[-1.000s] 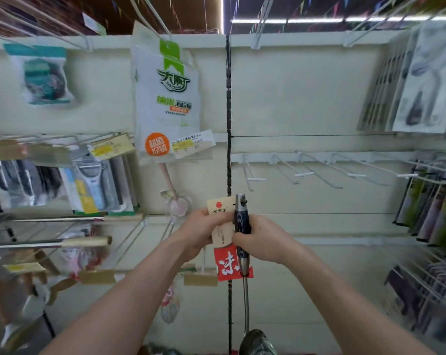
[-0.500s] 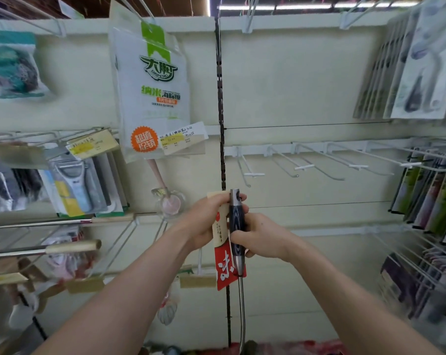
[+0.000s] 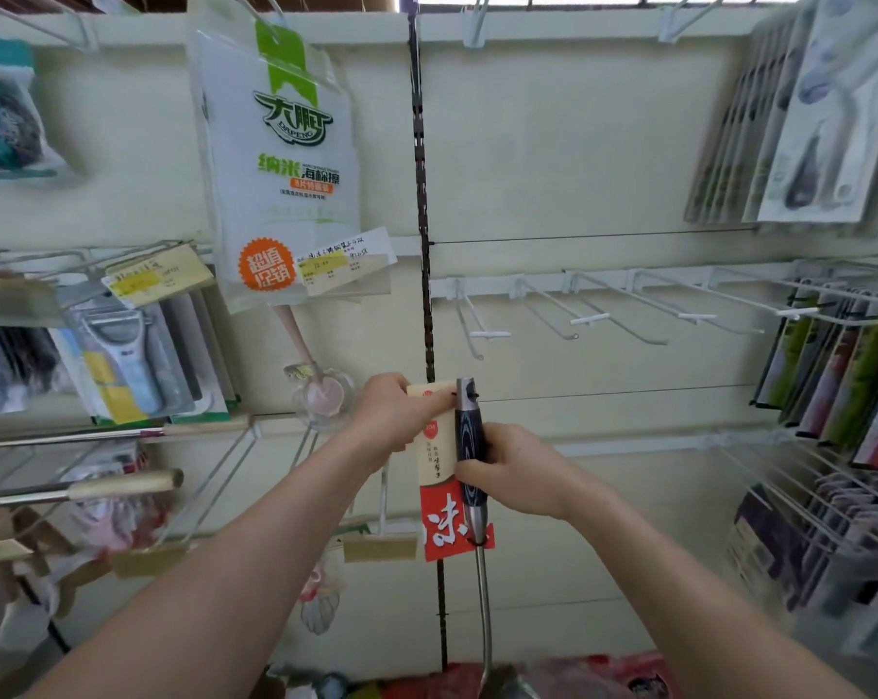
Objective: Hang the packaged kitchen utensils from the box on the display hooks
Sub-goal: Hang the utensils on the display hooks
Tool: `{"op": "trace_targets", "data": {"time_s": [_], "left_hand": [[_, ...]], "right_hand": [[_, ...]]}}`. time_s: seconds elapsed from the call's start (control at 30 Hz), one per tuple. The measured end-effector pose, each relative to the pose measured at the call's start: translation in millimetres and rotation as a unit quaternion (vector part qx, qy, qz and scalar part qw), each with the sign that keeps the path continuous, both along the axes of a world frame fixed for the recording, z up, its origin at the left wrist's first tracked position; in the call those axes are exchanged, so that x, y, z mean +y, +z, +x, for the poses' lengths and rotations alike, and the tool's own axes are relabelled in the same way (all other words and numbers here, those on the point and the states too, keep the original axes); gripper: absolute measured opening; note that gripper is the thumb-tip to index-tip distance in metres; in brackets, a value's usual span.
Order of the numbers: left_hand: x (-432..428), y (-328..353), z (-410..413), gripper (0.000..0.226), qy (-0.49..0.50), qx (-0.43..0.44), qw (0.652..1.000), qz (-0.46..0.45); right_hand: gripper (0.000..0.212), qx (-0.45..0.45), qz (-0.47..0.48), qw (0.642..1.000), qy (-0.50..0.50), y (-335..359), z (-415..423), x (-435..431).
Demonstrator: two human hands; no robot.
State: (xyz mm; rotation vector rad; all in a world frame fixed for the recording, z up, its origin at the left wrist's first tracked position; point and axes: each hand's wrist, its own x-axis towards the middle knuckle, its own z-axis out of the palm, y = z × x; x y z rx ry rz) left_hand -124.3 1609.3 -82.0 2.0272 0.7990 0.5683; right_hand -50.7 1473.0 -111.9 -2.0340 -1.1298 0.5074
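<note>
**Head view: person is holding a carded utensil up before the hook wall**

The packaged utensil (image 3: 470, 436) is hanging upright in the person's two hands, in front of the cream back panel and just right of the black slotted upright (image 3: 422, 194). Its dark, grained handle is pointing up, and its steel shaft (image 3: 482, 597) is running down out of the bottom of the view. A beige and red card (image 3: 434, 446) is sitting alongside the handle.

The left hand (image 3: 396, 421) is pinching the top left part of that card, with the fingers pressed together on it. The right hand (image 3: 517, 471) is gripping the handle at mid-height, fingers curled round it. Both forearms are reaching up from below.

Just above and to the right, a row of white wire hooks (image 3: 589, 320) is sticking out from a rail, carrying nothing. The utensil's top is sitting below them and is touching none of them.

Further right, coloured flat packs (image 3: 840, 385) are hanging in a tight row, and pale carded packs (image 3: 805, 118) are hanging higher up. To the left, a large white sponge pack with a green header (image 3: 275, 158) is hanging near the upright, with a pink spoon (image 3: 321, 391) under it. Carded peelers (image 3: 129, 365) are hanging further left, and wooden-handled tools (image 3: 124, 481) are lying across the hooks below them.
</note>
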Motion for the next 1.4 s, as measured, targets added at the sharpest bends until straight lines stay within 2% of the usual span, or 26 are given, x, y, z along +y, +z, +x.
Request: {"op": "trace_targets", "data": {"time_s": [0.1, 0.17, 0.23, 0.3, 0.37, 0.5, 0.63, 0.7, 0.8, 0.93, 1.13, 1.4], "left_hand": [[-3, 1, 6, 0.049, 0.046, 0.034, 0.993, 0.101], [-3, 1, 12, 0.052, 0.055, 0.027, 0.994, 0.092], [-1, 0, 18, 0.050, 0.042, -0.004, 0.998, 0.045], [0, 0, 22, 0.044, -0.003, -0.038, 0.998, -0.040], [1, -2, 24, 0.040, -0.067, -0.028, 0.992, -0.100], [9, -5, 25, 0.019, -0.148, -0.066, 0.967, -0.197], [19, -6, 17, 0.029, -0.200, -0.085, 0.923, -0.316], [19, -6, 15, 0.040, -0.220, -0.073, 0.916, -0.326], [14, -2, 20, 0.033, -0.232, -0.090, 0.909, -0.336], [6, 4, 34, 0.025, -0.172, -0.085, 0.923, -0.333], [2, 15, 41, 0.024, -0.129, -0.072, 0.923, -0.357], [-4, 21, 40, 0.024, -0.122, -0.051, 0.927, -0.352]], "right_hand": [[0.021, -0.084, -0.025, 0.995, -0.045, -4, 1, 0], [0.022, -0.120, -0.023, 0.990, -0.068, -4, 0, -1], [0.020, -0.148, -0.017, 0.985, -0.083, -5, 1, -1], [0.019, -0.168, -0.008, 0.981, -0.101, -4, 3, -2], [0.019, -0.168, 0.004, 0.980, -0.105, -1, 3, -3], [0.019, -0.074, 0.034, 0.995, -0.063, 6, 3, -2], [0.020, -0.011, 0.033, 0.999, -0.021, 9, 6, -1], [0.018, -0.008, 0.028, 0.999, -0.017, 9, 7, 1], [0.019, -0.052, 0.017, 0.997, -0.049, 6, 4, 5], [0.021, -0.117, 0.018, 0.989, -0.086, 1, 0, 10], [0.024, -0.127, 0.045, 0.983, -0.122, 3, -2, 9], [0.024, -0.160, 0.022, 0.975, -0.155, 3, -3, 10]]}}
